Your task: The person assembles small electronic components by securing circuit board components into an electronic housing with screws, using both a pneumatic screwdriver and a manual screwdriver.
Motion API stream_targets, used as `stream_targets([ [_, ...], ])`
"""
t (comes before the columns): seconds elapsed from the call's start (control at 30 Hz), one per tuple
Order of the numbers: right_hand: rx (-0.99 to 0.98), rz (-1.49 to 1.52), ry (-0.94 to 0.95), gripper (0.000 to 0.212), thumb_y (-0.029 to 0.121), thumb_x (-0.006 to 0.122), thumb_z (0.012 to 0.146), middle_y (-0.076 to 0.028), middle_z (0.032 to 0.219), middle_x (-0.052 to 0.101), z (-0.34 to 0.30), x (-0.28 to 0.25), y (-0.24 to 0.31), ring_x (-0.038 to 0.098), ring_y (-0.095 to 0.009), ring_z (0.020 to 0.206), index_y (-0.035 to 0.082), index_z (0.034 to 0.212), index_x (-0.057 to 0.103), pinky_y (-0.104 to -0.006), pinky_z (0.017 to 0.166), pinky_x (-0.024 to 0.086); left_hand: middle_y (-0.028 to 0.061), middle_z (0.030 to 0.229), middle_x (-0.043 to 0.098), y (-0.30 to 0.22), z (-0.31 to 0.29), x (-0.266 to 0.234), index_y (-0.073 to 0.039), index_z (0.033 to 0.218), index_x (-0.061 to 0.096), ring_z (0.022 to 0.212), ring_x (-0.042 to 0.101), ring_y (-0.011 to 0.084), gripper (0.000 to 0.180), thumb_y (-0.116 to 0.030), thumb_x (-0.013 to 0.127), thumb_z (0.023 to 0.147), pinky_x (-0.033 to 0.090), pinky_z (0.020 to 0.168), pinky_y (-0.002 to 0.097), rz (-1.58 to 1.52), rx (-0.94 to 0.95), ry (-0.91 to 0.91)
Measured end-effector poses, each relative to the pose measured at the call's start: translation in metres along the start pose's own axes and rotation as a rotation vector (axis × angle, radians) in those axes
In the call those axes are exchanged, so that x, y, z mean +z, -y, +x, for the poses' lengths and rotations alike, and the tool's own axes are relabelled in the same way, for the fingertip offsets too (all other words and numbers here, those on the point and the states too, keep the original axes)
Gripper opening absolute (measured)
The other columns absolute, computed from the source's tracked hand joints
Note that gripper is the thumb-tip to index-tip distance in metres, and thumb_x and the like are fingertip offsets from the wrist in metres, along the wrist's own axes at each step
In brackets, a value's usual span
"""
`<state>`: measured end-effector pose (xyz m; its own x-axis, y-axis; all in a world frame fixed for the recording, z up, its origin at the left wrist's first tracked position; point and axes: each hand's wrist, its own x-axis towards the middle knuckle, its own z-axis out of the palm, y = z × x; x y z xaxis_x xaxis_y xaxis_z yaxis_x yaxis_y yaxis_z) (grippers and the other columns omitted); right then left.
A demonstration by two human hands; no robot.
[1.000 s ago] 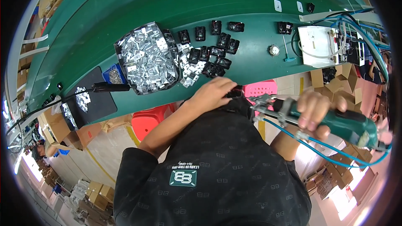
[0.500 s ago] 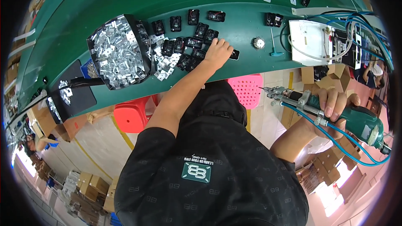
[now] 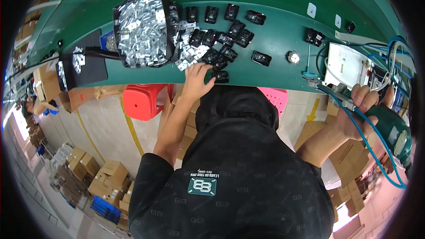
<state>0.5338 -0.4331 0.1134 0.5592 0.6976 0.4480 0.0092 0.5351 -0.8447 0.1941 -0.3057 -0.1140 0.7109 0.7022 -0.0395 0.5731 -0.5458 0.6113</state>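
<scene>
In the head view, your left hand [image 3: 197,79] sits at 11 o'clock, thumb spread from its fingers, a black unit [image 3: 221,77] at its 3 o'clock, contact unclear, and metal plates [image 3: 193,55] at its 12; at 3 o'clock your right hand's [image 3: 362,105] fingers wrap a green power tool [image 3: 395,132]

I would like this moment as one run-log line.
left hand: open, beside black parts | right hand: gripping green power tool | green bench: metal pieces heaped at left
</scene>
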Motion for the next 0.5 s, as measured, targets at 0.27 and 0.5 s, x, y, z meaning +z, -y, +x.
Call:
stream_targets([
  [0.27,0.054,0.151,0.111,0.064,0.019,0.059,0.078,-0.002,0.064,0.044,0.010,0.009,-0.007,0.044,-0.014,0.062,0.002,0.135,0.035,-0.0280,0.058,0.032,0.0083,0.112,0.049,-0.003,-0.037,0.025,-0.010,0.115,0.055,0.107,0.044,0.0276,0.059,-0.026,0.077,0.062,0.033,0.091,0.0388,0.027,-0.143,0.037],
  [0.5,0.045,0.219,0.132,0.057,0.020,0.058,0.079,-0.002,0.067,0.046,0.023,0.015,-0.004,0.046,-0.014,0.065,0.004,0.130,0.038,-0.0279,0.062,0.034,0.0133,0.115,0.050,0.006,-0.045,0.041,-0.005,0.119,0.051,0.107,0.046,0.0308,0.053,-0.007,0.059,0.067,0.035,0.090,0.0404,-0.176,-0.148,-0.064],
])
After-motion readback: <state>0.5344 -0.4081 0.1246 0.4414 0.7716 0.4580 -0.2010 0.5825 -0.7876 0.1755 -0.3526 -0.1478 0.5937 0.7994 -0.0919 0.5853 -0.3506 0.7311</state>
